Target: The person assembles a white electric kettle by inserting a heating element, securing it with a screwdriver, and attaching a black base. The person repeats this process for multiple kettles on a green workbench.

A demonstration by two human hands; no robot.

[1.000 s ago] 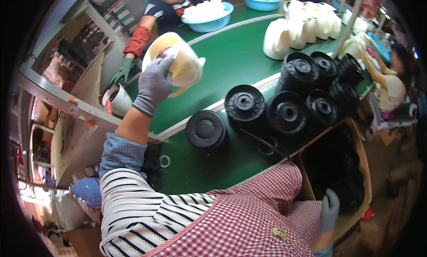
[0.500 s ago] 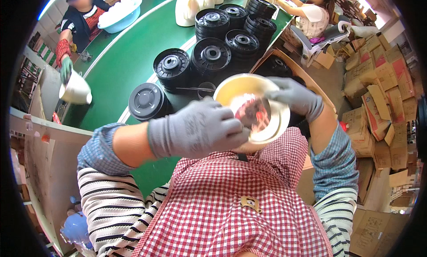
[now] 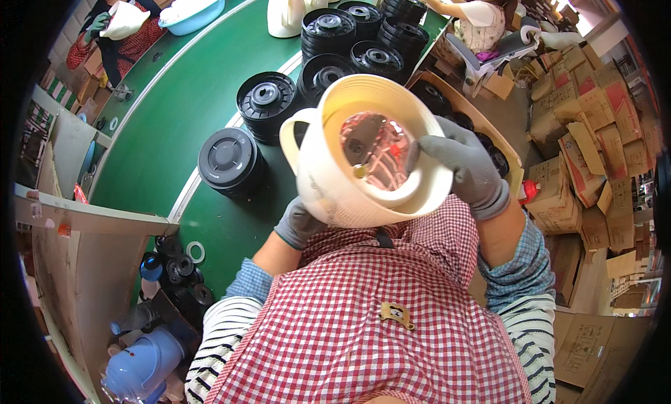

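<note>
A cream plastic kettle housing (image 3: 318,168) with a loop handle is tilted in front of me above my lap, its open end toward me. Inside it sit a shiny round bottom, pinkish-red wires and a dark part. My right hand (image 3: 465,165) grips the rim at the right, thumb over the edge. My left hand (image 3: 302,224) holds the housing from below at the left; most of its fingers are hidden behind it. Both hands wear grey gloves. Just beyond stand stacks of black round kettle bases (image 3: 265,100), and one black round part (image 3: 231,159) lies smooth side up on another stack.
A green work surface (image 3: 168,117) curves away ahead. Cream housings (image 3: 283,12) stand at its far end. Across at the left a co-worker holds a white housing (image 3: 124,21) beside a blue basin (image 3: 196,16). Cardboard boxes (image 3: 594,166) pile up at the right; a carton (image 3: 514,163) holds black bases.
The housing has turned, so its handle now shows at the left. My left hand has moved from inside its opening to underneath it. The co-worker has lifted a white housing.
</note>
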